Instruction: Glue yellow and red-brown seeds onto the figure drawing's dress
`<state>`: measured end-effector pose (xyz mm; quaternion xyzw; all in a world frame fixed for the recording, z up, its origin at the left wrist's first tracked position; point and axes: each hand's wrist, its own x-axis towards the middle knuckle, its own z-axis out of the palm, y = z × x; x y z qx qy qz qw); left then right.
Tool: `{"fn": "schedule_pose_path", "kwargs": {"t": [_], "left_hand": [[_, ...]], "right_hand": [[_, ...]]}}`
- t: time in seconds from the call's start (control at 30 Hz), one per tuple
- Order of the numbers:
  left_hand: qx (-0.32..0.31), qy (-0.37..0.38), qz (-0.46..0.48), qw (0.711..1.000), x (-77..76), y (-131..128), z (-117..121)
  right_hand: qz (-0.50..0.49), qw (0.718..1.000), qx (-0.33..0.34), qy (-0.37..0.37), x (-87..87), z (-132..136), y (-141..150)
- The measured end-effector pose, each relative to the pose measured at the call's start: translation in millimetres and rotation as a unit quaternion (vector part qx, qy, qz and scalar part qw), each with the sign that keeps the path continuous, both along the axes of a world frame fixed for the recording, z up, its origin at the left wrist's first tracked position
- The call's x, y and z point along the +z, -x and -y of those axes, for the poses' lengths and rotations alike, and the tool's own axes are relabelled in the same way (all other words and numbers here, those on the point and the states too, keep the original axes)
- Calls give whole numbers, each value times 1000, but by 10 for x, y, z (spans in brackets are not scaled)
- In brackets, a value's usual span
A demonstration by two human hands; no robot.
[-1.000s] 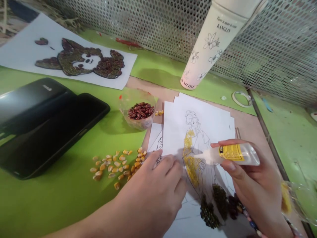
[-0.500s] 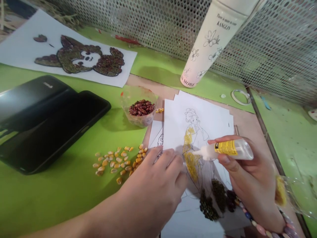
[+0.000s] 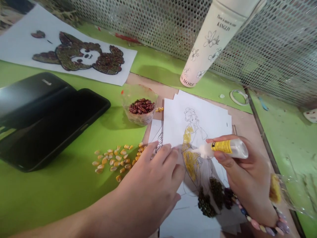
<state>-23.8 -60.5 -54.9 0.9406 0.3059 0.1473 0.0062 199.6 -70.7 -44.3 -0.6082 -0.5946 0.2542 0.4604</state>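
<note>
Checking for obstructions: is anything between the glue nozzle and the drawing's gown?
Nothing visible: the glue bottle in the right hand has its nozzle at the gown; the left hand lies aside on the paper.

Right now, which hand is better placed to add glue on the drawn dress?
Probably the right hand: it holds the glue bottle, with its nozzle close to the drawn dress. The left hand lies flat on the paper sheet.
</note>
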Motion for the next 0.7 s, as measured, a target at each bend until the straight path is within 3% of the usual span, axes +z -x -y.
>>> {"fn": "schedule_pose_path", "kwargs": {"t": [0.7], "left_hand": [[3, -7, -4, 1000, 14, -8, 5]], "right_hand": [[-7, 997, -69, 20, 26, -6, 41]]}}
